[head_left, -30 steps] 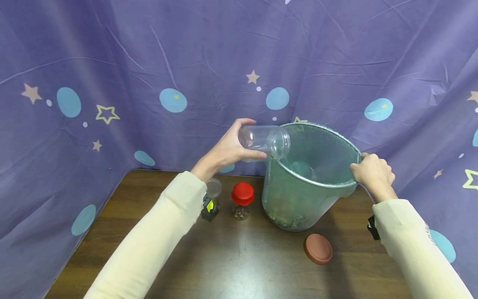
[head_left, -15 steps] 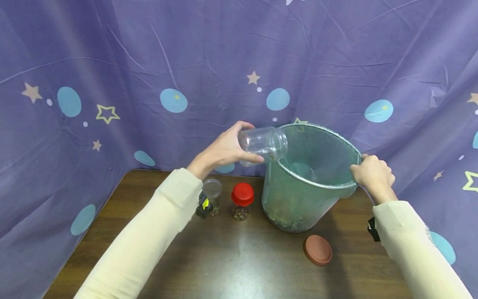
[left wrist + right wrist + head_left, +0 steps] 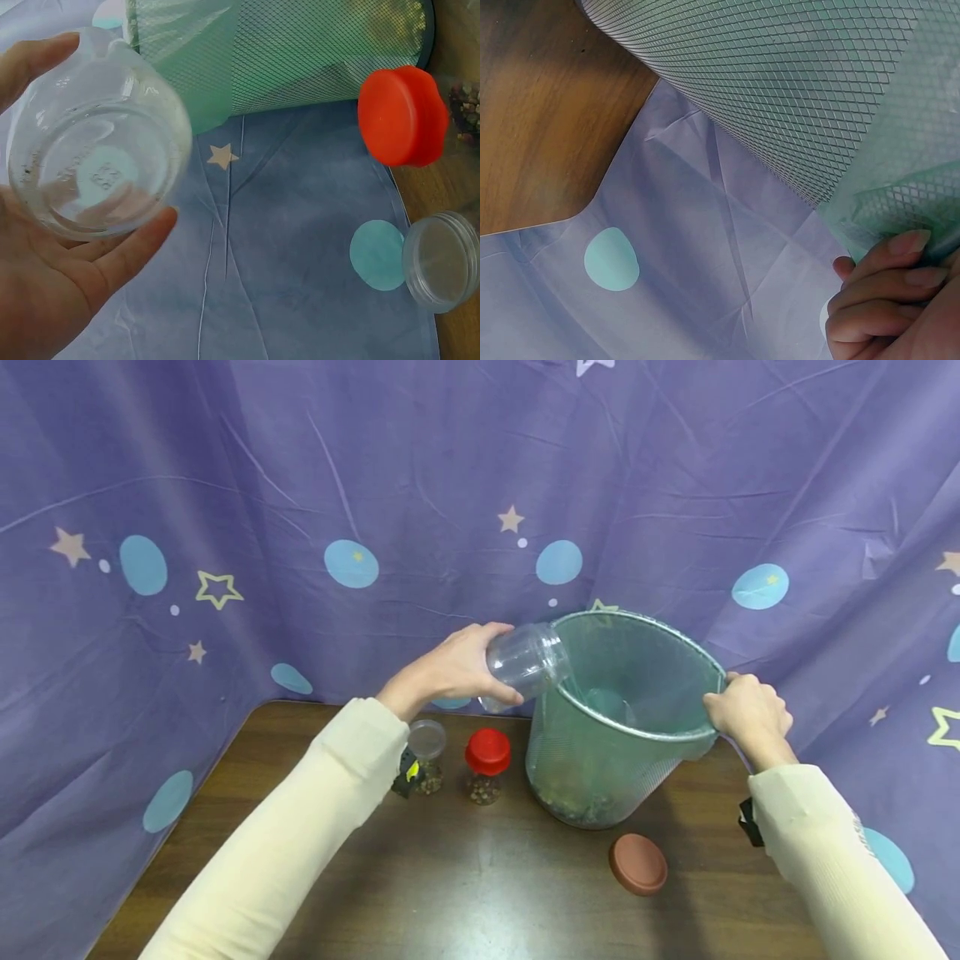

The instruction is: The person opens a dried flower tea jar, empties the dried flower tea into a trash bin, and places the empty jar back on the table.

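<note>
My left hand [image 3: 461,668] grips a clear jar [image 3: 522,660] round its side, lidless and tilted, with its mouth at the left rim of a mesh wastebasket [image 3: 581,747]. Only small specks show inside the jar [image 3: 101,169] in the left wrist view. A green bag lines the wastebasket, and bits of plant-like matter lie dimly at its bottom. On the basket's right, my right hand [image 3: 750,710] holds the rim, fingers curled over the bag's edge. The basket leans toward the left. A reddish-brown round lid [image 3: 637,864] lies on the table in front of it.
A small jar with a red lid [image 3: 487,752] stands left of the wastebasket, holding small brownish bits. Beside it is a clear-lidded jar [image 3: 427,739], partly behind my left wrist. A purple patterned curtain [image 3: 420,527] hangs behind the wooden table [image 3: 465,877].
The clear jar has moved slightly left and down, and its base has dropped, so its mouth points more upward than before. My right hand and the wastebasket have stayed put.
</note>
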A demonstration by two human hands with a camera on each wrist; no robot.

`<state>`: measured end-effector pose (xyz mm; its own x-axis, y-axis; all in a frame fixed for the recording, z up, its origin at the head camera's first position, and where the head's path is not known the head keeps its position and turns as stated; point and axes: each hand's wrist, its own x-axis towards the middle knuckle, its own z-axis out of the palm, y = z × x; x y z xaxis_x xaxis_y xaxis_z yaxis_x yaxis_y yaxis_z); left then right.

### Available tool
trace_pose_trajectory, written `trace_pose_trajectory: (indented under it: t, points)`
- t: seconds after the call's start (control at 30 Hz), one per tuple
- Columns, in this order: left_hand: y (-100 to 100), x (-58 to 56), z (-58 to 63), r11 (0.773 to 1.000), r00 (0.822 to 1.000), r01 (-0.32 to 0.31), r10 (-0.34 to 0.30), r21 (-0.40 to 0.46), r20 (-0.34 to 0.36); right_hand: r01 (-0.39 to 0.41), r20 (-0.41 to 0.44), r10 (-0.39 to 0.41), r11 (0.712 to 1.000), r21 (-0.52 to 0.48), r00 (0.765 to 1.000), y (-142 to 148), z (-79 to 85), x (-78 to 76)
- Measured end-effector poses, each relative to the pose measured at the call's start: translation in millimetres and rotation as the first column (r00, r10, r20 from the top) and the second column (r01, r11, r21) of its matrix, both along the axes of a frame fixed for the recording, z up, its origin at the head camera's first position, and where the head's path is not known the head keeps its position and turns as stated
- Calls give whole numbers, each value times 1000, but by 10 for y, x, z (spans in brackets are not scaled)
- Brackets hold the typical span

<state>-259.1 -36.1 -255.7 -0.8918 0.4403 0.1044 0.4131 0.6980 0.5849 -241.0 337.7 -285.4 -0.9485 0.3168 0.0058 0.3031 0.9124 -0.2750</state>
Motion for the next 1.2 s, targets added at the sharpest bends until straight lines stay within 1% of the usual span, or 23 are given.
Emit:
trace_pose_trajectory:
  t: [0.1,0.2,0.4,0.57,0.63,0.7,0.73,0.83,0.9,0.93,0.97,1.1,1.2]
  points:
    - [23,7,-18,1000,1000,4,-4,-21,12,4,4,-4,1000,-3,1000,10,-6,2]
    - [43,17,-38,1000,999,-8,8,-3,44,6,9,-6,1000,-6,1000,16,-12,1]
    - [42,10,-102,996,994,-36,27,83,102,9,7,-9,1000,-7,1000,21,-20,-6]
    - [-3,-9,-173,980,988,-69,41,187,151,6,-4,-6,1000,2,1000,9,-19,-8]
    - [-22,-14,-202,963,983,-95,50,252,179,4,-9,-4,1000,5,1000,2,-16,-10]
    - [-39,-18,-233,938,977,-121,54,324,209,2,-10,-2,1000,5,1000,-5,-13,-12]
    - [-47,-20,-250,921,972,-134,51,366,227,1,-10,-1,1000,5,1000,-10,-11,-14]
    - [-69,-19,-304,859,958,-168,27,483,285,0,-5,0,1000,6,1000,-22,-10,-20]
    - [-74,-16,-336,826,951,-180,8,534,308,1,-2,-1,1000,6,1000,-25,-11,-21]
    - [-73,-13,-349,813,950,-183,0,553,314,2,-3,-2,1000,7,1000,-24,-12,-21]
    - [-71,-12,-362,805,949,-182,-6,565,314,3,-4,-3,1000,7,1000,-23,-13,-20]
    - [-48,-9,-398,791,953,-167,-24,588,303,6,-12,-5,1000,6,1000,-13,-13,-14]
    - [-31,-11,-415,776,954,-155,-44,611,297,8,-12,-8,1000,5,1000,-11,-9,-11]
